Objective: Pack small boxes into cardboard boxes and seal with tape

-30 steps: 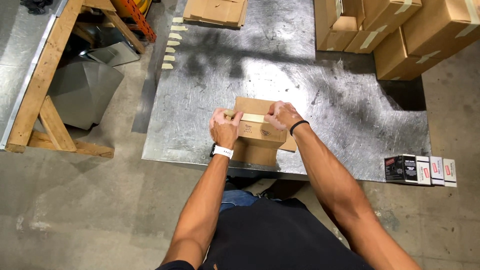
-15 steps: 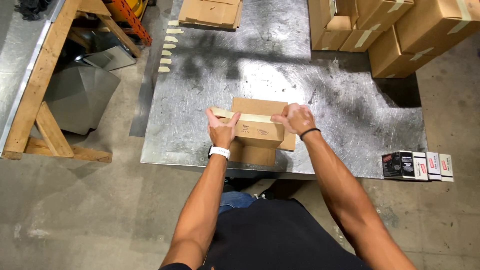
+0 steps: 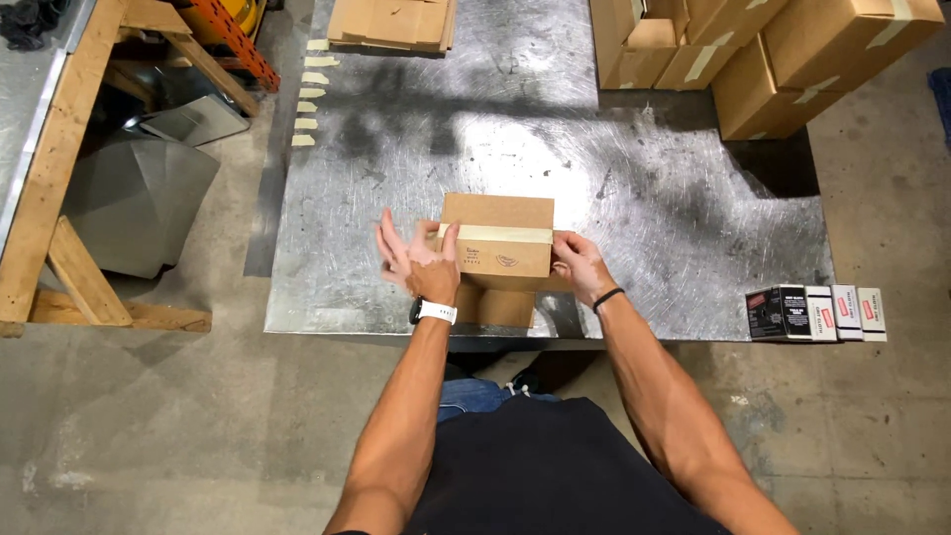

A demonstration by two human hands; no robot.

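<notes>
Sitting near the front edge of the steel tabletop [image 3: 644,198], one small cardboard box [image 3: 498,253] has a strip of pale tape [image 3: 505,235] across its closed top. The left hand [image 3: 421,260] is at the box's left side with its fingers [image 3: 388,238] spread and lifted, apart from the cardboard; only the thumb reaches to the left end of the tape, and whether it truly presses there is hard to tell from this angle. The right hand [image 3: 580,267] is against the box's right side, fingers curled onto the cardboard near the tape's other end, steadying it rather than pinching anything. A white watch sits on the left wrist and a dark band on the right.

Five spare tape strips [image 3: 308,92] hang in a column along the tabletop's far left edge. A flat stack of folded cartons [image 3: 393,22] lies at the far end. Several sealed boxes [image 3: 763,54], perhaps five or six, are piled at the far right corner. Four small packets [image 3: 814,313], one black and three white, stand in a row at the near right edge.
</notes>
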